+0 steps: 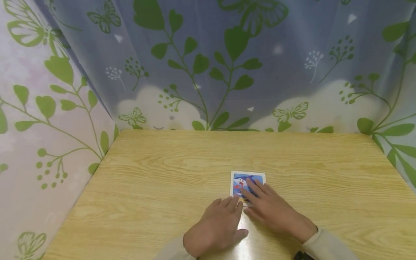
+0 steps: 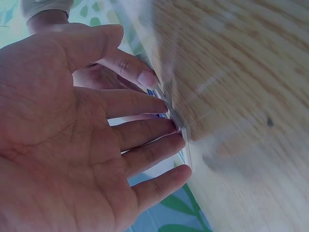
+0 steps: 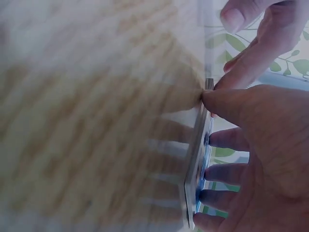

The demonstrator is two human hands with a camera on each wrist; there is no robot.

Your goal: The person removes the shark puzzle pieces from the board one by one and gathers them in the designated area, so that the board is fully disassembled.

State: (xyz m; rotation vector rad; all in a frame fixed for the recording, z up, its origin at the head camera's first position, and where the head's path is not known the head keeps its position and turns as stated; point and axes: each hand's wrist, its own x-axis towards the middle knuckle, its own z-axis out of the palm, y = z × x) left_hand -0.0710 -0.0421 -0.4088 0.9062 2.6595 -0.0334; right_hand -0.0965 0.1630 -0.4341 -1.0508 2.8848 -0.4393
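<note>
A flat square picture board [image 1: 239, 180] with a white border lies on the table. Its blue picture shows what looks like a shark with a red mouth. My right hand [image 1: 274, 211] covers the board's right part, fingers spread over the picture. In the right wrist view the right thumb [image 3: 224, 104] touches the board's near edge, while the other fingertips rest on its face. My left hand [image 1: 219, 224] reaches in from the left with extended fingers. Its fingertips are right at the board's near left corner, and its thumb stands apart. The lower right of the picture is hidden.
The light wood-grain table [image 1: 156, 180] runs back to a blue-grey curtain [image 1: 195, 72] printed with green leaves and butterflies. A similar patterned cloth [image 1: 26, 144] hangs at the left side. Something small and black [image 1: 302, 255] shows by the right sleeve.
</note>
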